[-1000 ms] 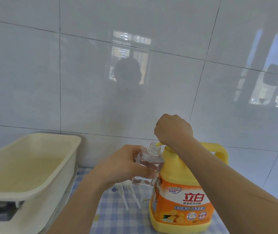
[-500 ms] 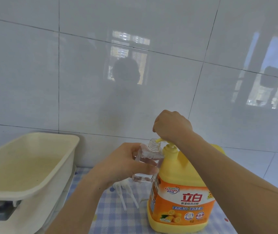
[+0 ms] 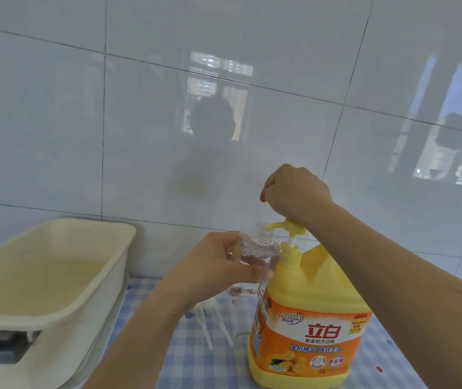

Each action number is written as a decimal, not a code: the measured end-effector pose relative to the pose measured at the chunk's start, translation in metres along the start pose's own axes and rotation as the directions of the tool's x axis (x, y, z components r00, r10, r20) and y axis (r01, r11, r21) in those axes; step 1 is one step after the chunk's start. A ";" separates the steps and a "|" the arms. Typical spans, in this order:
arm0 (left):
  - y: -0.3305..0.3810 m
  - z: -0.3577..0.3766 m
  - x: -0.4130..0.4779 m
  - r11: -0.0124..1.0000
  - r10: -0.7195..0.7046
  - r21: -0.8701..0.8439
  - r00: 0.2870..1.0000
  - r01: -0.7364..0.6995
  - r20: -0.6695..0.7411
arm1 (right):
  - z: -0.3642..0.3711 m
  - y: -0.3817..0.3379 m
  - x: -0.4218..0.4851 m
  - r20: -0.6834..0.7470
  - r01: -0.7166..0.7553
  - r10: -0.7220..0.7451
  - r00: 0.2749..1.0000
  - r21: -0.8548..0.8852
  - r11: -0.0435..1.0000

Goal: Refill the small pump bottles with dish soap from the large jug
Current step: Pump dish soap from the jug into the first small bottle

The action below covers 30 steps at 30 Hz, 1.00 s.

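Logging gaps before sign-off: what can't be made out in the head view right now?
- Soap level in the small bottle: head view, left hand covers its body.
- Whether the right hand presses the pump of the jug: head view, contact hidden under the wrist.
- The jug's handle: head view, behind the right forearm.
- The basin: head view, cut off by the left edge.

LEFT HAND: held raised at centre, fingers and thumb wrapped round small bottle | RIGHT HAND: held higher, fingers curled into a fist, nothing gripped | FOREARMS: bare, extended inward from lower frame.
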<state>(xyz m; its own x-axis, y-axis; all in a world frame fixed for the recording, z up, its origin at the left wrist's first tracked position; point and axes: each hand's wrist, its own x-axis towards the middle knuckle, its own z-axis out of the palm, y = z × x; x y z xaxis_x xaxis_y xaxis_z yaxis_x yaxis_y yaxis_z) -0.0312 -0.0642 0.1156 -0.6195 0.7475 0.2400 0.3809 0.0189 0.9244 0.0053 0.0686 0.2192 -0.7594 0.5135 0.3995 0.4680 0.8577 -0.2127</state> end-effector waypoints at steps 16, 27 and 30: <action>-0.004 -0.005 -0.002 0.998 -0.030 0.057 0.997 0.026 0.064 | 0.030 0.010 -0.007 0.076 -0.025 0.024 0.997 0.002 1.000; -0.006 -0.006 -0.002 0.998 -0.045 0.057 0.993 0.039 0.113 | 0.029 0.009 -0.016 0.065 -0.045 0.044 0.997 0.007 0.999; -0.005 -0.006 -0.002 0.997 -0.046 0.062 0.992 0.039 0.118 | 0.028 0.008 -0.015 0.073 -0.047 0.047 0.996 0.001 0.999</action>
<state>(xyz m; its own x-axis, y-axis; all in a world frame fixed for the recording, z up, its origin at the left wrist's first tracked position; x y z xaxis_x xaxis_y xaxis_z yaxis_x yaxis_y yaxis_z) -0.0359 -0.0699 0.1118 -0.5510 0.8188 0.1608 0.3981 0.0886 0.9130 0.0081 0.0686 0.1861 -0.7679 0.5534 0.3228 0.5025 0.8328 -0.2324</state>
